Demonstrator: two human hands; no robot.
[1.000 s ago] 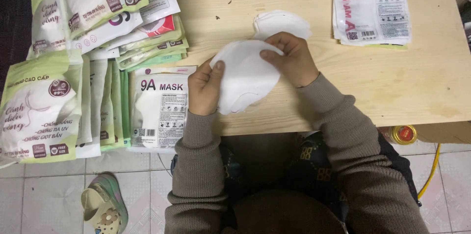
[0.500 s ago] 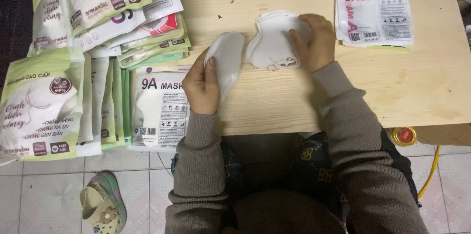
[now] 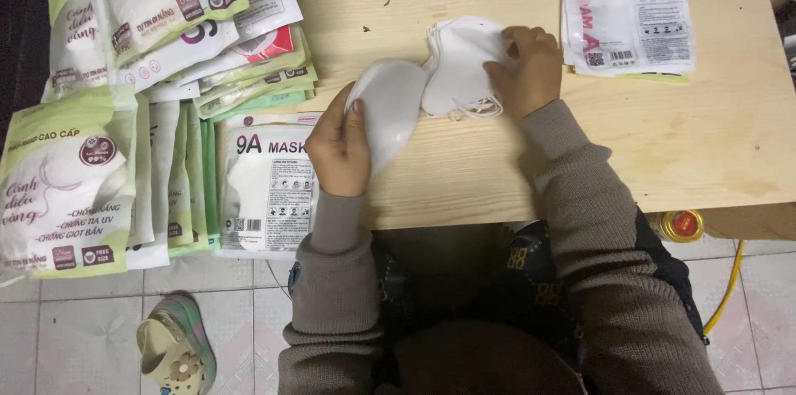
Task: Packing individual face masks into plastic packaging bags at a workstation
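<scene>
On the wooden table (image 3: 497,163), seen from the head camera, a single white mask (image 3: 390,113) is held by the left hand (image 3: 342,146); its fingers are closed around the mask's left edge, with the thumb laid across the front face. The mask is tilted, its upper end pointing toward the middle of the table and its lower end over the table's near part. Just to the right, a stack of white masks (image 3: 456,63) lies flat on the table, its ear loops showing at the lower edge. The right hand (image 3: 524,72) is placed on the right side of the stack, fingers curled together and pressed on the top mask. The held mask and the stack are just beside each other at their near edges; whether they touch cannot be told. A sealed mask packet (image 3: 626,14) lies at the far right of the table, well apart from both hands. Piles of green and white packets (image 3: 166,72) are spread to the left, one packet (image 3: 265,188) lying just beside the left hand. A sandal (image 3: 174,353) is seen on the tiled floor below.
</scene>
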